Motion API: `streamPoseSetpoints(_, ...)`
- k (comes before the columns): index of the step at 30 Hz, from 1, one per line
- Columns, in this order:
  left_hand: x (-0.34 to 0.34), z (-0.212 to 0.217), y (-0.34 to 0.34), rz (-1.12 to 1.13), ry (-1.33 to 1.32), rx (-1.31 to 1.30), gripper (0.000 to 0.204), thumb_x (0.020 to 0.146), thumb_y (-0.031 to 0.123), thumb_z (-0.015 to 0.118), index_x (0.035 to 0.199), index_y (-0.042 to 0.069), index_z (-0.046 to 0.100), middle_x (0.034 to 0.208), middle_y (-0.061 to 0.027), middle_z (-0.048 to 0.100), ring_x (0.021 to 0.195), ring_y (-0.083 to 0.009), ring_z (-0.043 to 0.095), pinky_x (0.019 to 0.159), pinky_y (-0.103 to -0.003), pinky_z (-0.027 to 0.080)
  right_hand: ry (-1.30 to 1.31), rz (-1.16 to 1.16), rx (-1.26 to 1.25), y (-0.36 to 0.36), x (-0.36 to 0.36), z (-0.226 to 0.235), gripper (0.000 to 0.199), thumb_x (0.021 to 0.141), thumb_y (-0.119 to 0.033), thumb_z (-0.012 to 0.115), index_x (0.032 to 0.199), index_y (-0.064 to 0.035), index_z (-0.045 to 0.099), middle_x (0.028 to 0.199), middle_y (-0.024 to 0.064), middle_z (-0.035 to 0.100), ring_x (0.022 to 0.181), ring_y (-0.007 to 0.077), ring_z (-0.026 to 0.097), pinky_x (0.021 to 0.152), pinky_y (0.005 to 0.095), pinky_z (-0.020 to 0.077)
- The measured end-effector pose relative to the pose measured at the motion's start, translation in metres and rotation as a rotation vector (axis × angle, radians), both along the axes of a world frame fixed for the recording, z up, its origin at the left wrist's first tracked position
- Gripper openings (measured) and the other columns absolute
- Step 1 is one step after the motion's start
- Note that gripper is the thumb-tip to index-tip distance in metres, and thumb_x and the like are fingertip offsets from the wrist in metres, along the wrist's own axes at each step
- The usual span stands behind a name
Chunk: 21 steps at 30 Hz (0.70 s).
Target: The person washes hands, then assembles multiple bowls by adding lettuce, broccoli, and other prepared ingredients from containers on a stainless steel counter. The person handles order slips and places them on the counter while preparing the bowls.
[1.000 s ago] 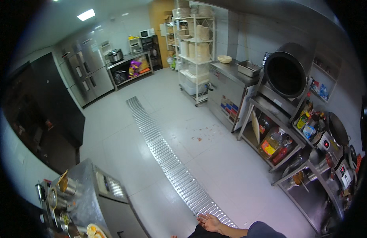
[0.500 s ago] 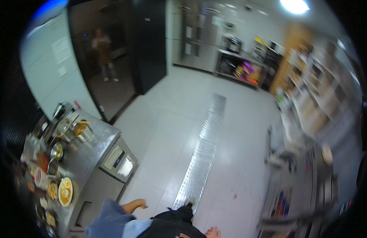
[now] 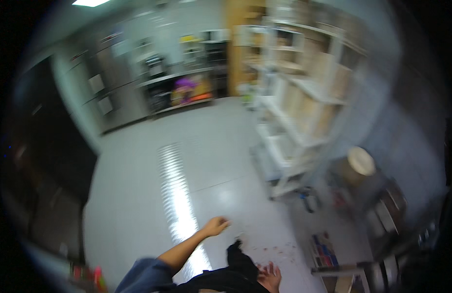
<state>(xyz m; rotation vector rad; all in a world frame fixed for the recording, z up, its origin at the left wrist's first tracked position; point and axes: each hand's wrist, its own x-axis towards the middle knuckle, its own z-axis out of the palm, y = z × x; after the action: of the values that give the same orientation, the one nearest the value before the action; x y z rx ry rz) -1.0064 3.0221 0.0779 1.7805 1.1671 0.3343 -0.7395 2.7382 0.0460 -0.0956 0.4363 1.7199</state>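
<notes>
Both hands, left [image 3: 215,226] and right [image 3: 270,276], hang empty, fingers apart, over pale grey floor [image 3: 138,195] beside white shelving [image 3: 294,112].

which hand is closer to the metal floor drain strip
Left. The left hand hangs just right of the floor drain strip, almost beside it. The right hand is lower and farther right, well off the strip.

Blue short sleeve [image 3: 140,276] on the left arm, forearm bare below it. Dark, near-black clothing [image 3: 226,278] over the torso and front. Both hands bare: left hand [image 3: 215,226], right hand [image 3: 269,276]. All blurred; no finer detail readable.
</notes>
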Motion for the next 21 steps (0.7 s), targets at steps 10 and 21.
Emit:
streamPoseSetpoints(10, 0.188, 0.135, 0.354, -0.113, -0.296, 0.377, 0.020, 0.089, 0.021, 0.063, 0.093, 0.003, 0.070, 0.083, -0.0116, 0.071, 0.068, -0.0184, 0.066, 0.064, -0.033, 0.052, -2.300, -0.366, 0.440, 0.538, 0.124, 0.277, 0.025, 0.089, -0.021, 0.064, 0.102, 0.0003, 0.066, 0.093, 0.0114, 0.069, 0.082, 0.0161, 0.064, 0.074, 0.0298, 0.0494)
streamPoseSetpoints(21, 0.451, 0.411, 0.657, -0.338, -0.687, 1.100, 0.032, 0.082, 0.013, 0.067, 0.112, 0.004, 0.060, 0.109, -0.0181, 0.062, 0.098, -0.0332, 0.062, 0.085, -0.039, 0.049, -2.984, -1.216, -0.700, 0.845, 0.315, 0.511, 0.012, 0.083, -0.015, 0.064, 0.090, -0.0075, 0.070, 0.090, 0.0114, 0.068, 0.086, 0.0294, 0.064, 0.076, 0.0400, 0.0507)
